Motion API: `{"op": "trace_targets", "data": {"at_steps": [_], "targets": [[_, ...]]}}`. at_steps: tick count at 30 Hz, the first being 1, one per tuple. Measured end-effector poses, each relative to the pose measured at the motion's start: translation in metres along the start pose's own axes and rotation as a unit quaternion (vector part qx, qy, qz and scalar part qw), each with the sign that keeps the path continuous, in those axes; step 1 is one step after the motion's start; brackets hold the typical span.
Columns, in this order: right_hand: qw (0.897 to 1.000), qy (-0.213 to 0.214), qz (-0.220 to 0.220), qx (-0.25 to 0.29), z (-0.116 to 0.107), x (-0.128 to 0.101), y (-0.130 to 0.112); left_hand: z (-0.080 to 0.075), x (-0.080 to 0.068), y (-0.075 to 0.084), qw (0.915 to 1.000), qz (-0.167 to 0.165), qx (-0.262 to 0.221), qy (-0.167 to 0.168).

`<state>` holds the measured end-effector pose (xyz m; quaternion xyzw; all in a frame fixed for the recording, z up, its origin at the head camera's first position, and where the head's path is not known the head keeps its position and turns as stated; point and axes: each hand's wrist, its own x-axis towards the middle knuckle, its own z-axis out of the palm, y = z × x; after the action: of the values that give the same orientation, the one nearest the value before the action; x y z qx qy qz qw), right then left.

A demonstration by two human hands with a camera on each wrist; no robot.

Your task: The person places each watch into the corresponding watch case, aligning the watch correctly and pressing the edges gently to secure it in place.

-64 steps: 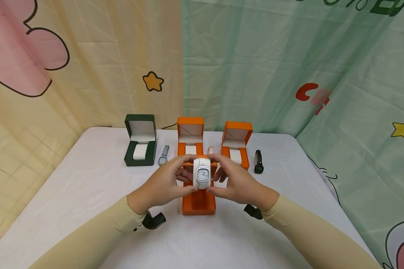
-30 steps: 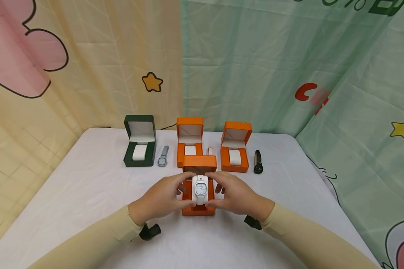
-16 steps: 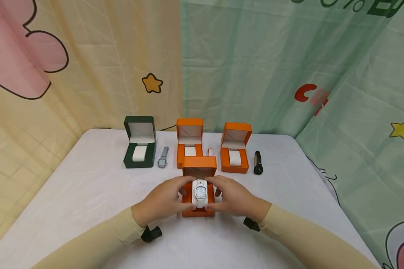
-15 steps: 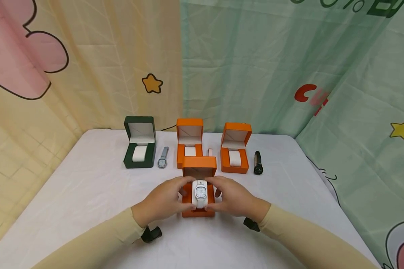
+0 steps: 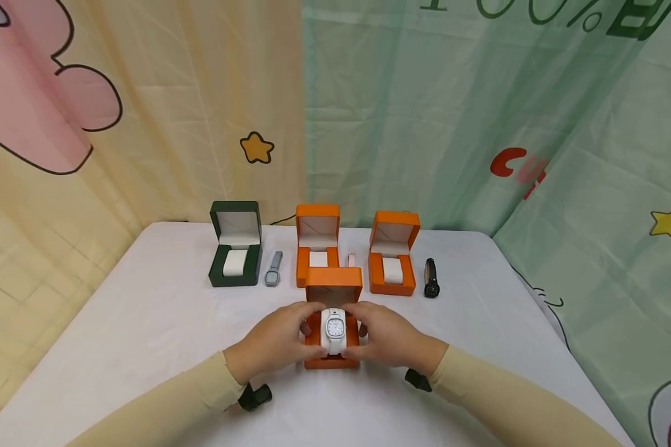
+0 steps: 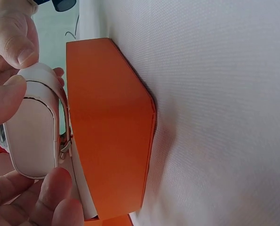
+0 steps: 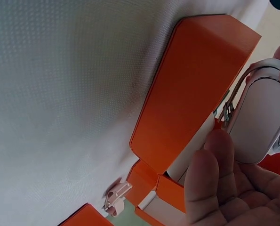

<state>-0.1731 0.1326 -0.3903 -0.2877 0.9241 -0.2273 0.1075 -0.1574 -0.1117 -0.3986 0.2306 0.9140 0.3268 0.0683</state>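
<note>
A white wristwatch (image 5: pixel 335 327), strapped round a white cushion (image 6: pixel 34 136), is held over the base of an open orange watch box (image 5: pixel 333 277). My left hand (image 5: pixel 274 338) pinches the cushion from one end, thumb at the near edge and fingers at the far edge. From the other end my right hand (image 5: pixel 394 338) grips it the same way. Both wrist views show the cushion above the box wall, with the strap's buckle (image 7: pixel 228 113) on its underside. The inside of the box base is mostly hidden.
Behind stand an open green watch box (image 5: pixel 235 276) and two open orange ones (image 5: pixel 317 214) (image 5: pixel 392 285), each with a white cushion. Between and beside them lie a grey-blue watch (image 5: pixel 272 276), a pink watch (image 7: pixel 115 200) and a black watch (image 5: pixel 432 285).
Both hands have lowered the white watch and its cushion from in front of the lid down toward the box base. In the last half second the head view has tilted up slightly.
</note>
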Motion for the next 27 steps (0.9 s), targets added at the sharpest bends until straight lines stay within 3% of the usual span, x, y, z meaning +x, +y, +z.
{"op": "trace_targets", "data": {"at_steps": [27], "targets": [[1.0, -0.011, 0.016, 0.001, 0.0072, 0.0016, 0.0001, 0.0092, 0.002, -0.0066, 0.9999, 0.0, 0.011, -0.008]]}}
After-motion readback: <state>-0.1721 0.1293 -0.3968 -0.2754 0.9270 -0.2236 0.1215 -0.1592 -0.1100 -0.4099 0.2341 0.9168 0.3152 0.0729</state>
